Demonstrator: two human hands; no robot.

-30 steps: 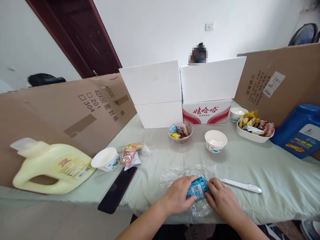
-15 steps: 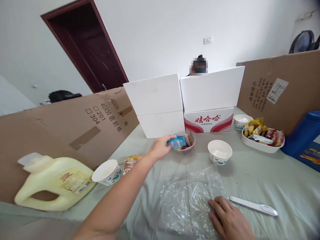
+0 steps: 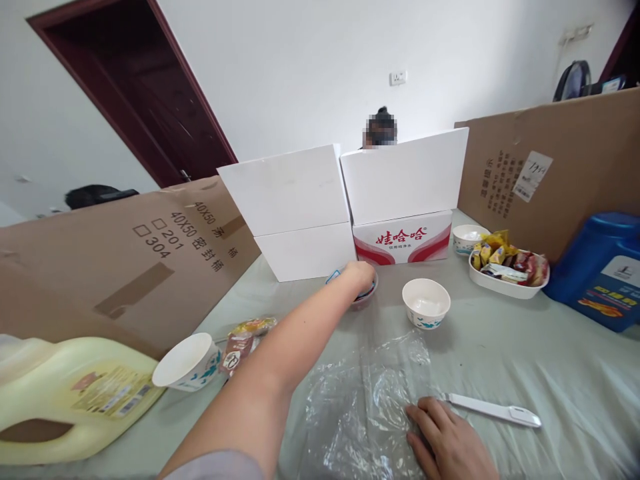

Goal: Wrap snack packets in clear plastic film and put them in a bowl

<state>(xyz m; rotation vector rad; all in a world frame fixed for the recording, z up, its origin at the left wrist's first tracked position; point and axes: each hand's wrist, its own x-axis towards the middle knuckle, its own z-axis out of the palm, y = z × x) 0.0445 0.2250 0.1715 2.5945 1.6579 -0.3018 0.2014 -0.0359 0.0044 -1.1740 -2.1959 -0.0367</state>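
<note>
My left hand (image 3: 359, 275) is stretched far forward over the small clear bowl (image 3: 369, 291) of wrapped snacks, palm down and hiding most of it. A bit of the blue packet (image 3: 332, 275) shows at the hand's left edge; whether the fingers still grip it is hidden. Close to me, my right hand (image 3: 447, 444) lies flat with fingers apart on the crumpled clear plastic bag (image 3: 367, 393), pinning it to the green cloth.
A white tool (image 3: 493, 409) lies right of the bag. White paper bowls (image 3: 426, 302) (image 3: 187, 361) and a tray of snacks (image 3: 507, 265) stand around. Yellow jug (image 3: 65, 393) left, blue jug (image 3: 600, 270) right. Cardboard walls (image 3: 130, 253) and white boxes (image 3: 300, 213) enclose the table; a person sits behind.
My left hand lifted the blue packet off the plastic bag and carried it forward to the clear bowl. My right hand stayed on the bag and flattened.
</note>
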